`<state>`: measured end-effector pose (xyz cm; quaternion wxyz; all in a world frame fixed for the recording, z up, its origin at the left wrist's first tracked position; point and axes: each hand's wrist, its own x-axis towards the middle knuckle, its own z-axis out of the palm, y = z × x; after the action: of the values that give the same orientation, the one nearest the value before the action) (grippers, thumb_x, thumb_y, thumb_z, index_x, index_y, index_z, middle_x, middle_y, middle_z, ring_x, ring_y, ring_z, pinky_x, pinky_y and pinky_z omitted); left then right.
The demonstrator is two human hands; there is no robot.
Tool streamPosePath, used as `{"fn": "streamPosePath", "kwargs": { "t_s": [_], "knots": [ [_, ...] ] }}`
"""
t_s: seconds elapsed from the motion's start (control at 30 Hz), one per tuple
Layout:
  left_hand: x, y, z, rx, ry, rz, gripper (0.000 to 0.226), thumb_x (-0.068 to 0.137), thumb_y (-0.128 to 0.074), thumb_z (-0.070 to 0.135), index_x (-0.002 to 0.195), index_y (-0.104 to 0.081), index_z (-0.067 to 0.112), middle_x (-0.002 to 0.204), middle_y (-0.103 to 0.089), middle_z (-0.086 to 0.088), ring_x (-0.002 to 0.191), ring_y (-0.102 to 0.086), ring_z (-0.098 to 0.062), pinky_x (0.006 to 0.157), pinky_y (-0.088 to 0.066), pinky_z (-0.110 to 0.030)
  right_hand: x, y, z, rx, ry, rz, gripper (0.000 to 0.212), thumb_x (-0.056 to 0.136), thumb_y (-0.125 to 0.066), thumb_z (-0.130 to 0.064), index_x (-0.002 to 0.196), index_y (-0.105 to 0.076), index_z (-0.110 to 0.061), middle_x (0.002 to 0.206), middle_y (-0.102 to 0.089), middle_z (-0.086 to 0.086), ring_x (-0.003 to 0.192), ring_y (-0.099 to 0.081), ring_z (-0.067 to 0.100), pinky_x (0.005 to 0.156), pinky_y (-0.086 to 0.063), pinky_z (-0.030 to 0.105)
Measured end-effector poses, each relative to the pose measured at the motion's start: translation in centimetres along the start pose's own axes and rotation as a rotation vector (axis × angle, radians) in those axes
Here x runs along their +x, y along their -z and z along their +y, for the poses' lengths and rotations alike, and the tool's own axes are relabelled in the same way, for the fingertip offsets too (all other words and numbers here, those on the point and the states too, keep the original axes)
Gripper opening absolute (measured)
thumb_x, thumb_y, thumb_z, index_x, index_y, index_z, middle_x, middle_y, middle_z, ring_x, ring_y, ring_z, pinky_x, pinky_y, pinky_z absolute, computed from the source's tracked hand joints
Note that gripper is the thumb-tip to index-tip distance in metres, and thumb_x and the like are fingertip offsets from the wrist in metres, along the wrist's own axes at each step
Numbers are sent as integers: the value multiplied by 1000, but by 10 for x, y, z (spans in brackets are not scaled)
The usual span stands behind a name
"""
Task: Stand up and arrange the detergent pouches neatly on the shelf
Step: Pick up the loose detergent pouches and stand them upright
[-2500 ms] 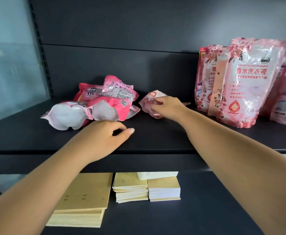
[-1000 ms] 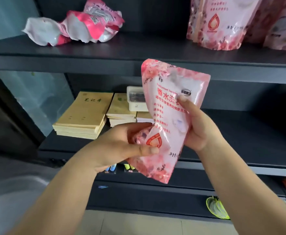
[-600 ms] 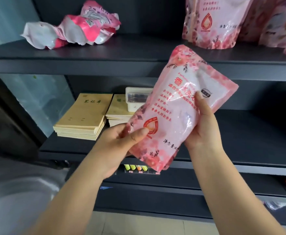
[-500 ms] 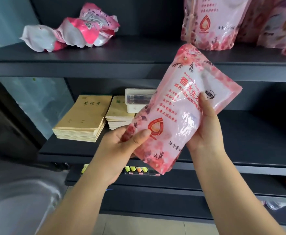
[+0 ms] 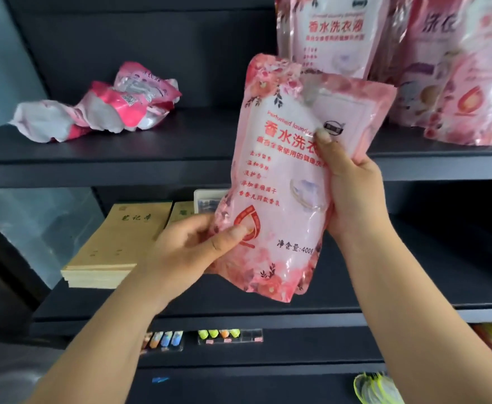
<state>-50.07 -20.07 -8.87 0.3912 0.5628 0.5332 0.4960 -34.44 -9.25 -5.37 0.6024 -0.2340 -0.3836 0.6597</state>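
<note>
While we face a dark grey metal shelf (image 5: 180, 147), we hold a pale pink floral plastic detergent pouch (image 5: 285, 182) upright in front of it, our left hand (image 5: 189, 252) pinching its lower left corner and our right hand (image 5: 352, 193) gripping its right edge, thumb across the front. On the shelf, crumpled pink and white pouches (image 5: 99, 112) lie flat at left, well apart from standing pink pouches (image 5: 413, 59) at right. Stacked tan notebooks (image 5: 116, 246) rest on the shelf below.
</note>
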Motion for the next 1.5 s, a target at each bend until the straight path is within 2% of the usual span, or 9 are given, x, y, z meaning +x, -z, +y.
{"fn": "streamPosePath", "kwargs": {
  "t_s": [0.23,0.4,0.53,0.63,0.73,1.1,1.23,1.33,1.5],
  "knots": [
    [55,-13,24,-94,-102,44,67,34,-80,37,95,-55,30,87,-72,16,84,-68,-4,66,-54,-20,23,-28,-37,-148,75,-103,13,79,-69,-22,83,-66,-10,74,-74,3,72,-71,19,73,-59,37],
    [78,-19,38,-291,-293,130,64,42,-87,35,98,-57,29,94,-72,7,91,-68,-11,70,-55,-25,19,-13,-36,-461,55,-232,79,60,-70,-62,122,-58,-14,94,-73,-2,81,-69,20,74,-56,34],
    [90,-25,58,-69,-387,204,46,61,-73,41,98,-48,34,90,-68,14,86,-64,7,67,-49,-10,20,-9,-17,-608,84,-53,79,62,-51,-78,101,-68,-11,97,-71,13,93,-67,30,89,-51,47],
    [96,-30,60,74,-368,276,36,63,-67,48,91,-46,39,90,-62,21,79,-62,11,56,-47,-7,25,-11,-27,-674,164,21,73,80,-46,-67,68,-57,4,58,-60,9,54,-56,21,58,-46,33],
    [100,-30,63,224,-413,380,37,62,-62,54,89,-42,38,82,-56,27,68,-61,6,47,-44,-7,25,-12,-31,-752,251,74,61,85,-44,-59,48,-37,-11,36,-32,-12,41,-29,6,51,-28,24],
    [84,-17,81,235,-550,432,35,54,-65,51,79,-46,39,69,-59,24,48,-60,6,30,-37,-12,18,-14,-37,-932,673,148,57,62,-38,-68,43,-21,-17,36,-23,-5,45,-22,13,47,-21,23],
    [88,-13,74,138,-598,361,58,48,-75,66,91,-48,38,81,-66,30,75,-64,9,56,-52,-13,23,-10,-34,-915,745,127,60,60,-33,-78,44,-20,-21,34,-32,-6,45,-31,11,42,-20,21],
    [95,-11,67,-81,-546,67,84,43,-81,60,112,-43,30,101,-68,14,99,-65,-7,78,-54,-27,27,-8,-30,-837,690,10,81,60,-26,-91,50,-41,-13,45,-46,-4,46,-41,11,48,-36,27],
    [102,-14,63,-96,-447,9,89,33,-75,70,106,-37,35,93,-65,31,93,-62,8,71,-50,-12,30,0,-26,-753,144,-79,97,57,-31,-93,112,-63,-20,114,-65,18,106,-60,33,94,-46,49]
  ]
}}
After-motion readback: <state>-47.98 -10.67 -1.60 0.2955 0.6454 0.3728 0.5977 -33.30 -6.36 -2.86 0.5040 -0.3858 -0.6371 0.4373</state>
